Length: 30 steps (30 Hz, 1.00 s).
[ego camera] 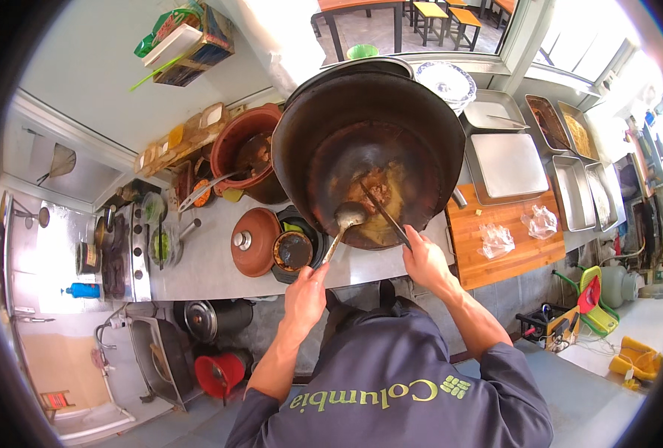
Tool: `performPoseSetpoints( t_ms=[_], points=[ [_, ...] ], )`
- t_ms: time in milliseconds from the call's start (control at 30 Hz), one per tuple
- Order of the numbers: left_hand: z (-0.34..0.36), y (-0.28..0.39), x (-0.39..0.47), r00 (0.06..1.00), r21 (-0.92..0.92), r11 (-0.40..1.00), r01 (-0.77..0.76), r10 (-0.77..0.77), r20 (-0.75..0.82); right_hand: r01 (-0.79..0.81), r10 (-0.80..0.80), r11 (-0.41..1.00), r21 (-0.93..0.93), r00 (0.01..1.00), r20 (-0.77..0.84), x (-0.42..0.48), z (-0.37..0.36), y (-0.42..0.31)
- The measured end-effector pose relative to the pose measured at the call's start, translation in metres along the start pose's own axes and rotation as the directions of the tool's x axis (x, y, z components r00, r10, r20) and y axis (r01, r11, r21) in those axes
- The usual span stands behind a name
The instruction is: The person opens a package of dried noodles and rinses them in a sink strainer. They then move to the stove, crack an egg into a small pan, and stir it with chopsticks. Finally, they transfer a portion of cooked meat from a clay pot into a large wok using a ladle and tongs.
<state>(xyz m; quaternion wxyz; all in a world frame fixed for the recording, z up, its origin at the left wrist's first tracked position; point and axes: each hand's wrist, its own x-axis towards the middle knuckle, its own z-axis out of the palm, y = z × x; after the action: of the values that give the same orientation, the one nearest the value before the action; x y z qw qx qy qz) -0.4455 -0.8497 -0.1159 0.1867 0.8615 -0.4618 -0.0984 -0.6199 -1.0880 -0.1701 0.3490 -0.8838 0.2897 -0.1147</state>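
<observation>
A large dark pot [426,162] stands in front of me, with brownish liquid and pale, chunky food [380,193] at its bottom. My left hand [305,297] is closed on the handle of a metal ladle [351,214], whose bowl is inside the near part of the pot. My right hand [427,259] holds a long, dark, slender utensil [384,214] that slants into the food; whether it is chopsticks or tongs I cannot tell. Left of the pot are a brown clay lid [257,238] with a metal knob and a small dark bowl [293,251].
A reddish clay pot [225,143] with a ladle stands left. A wooden cutting board [477,274] with crumpled plastic bags [497,241] lies right, beside metal trays [509,165]. A gas stove [139,252] is far left. Below the counter are a red bucket [211,376] and a lidded dark pot [236,321].
</observation>
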Motion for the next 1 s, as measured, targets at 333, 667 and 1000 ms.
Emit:
performPoseSetpoints(
  t_ms=[333,667,1000],
  points=[
    [-0.008,0.004,0.000,0.998,0.001,0.998,0.069,-0.069,-0.001,-0.038,0.043,0.998,-0.057,0.996,0.083,-0.003,-0.010,0.005],
    [-0.003,0.003,-0.006,0.996,0.082,0.996,0.033,-0.040,0.078,-0.069,0.067,0.997,0.038,0.996,0.053,0.000,-0.009,-0.005],
    [0.016,0.003,0.014,0.986,-0.395,0.915,0.078,-0.129,-0.104,-0.003,0.002,1.000,-0.012,0.997,-0.072,0.006,-0.008,0.021]
  ],
)
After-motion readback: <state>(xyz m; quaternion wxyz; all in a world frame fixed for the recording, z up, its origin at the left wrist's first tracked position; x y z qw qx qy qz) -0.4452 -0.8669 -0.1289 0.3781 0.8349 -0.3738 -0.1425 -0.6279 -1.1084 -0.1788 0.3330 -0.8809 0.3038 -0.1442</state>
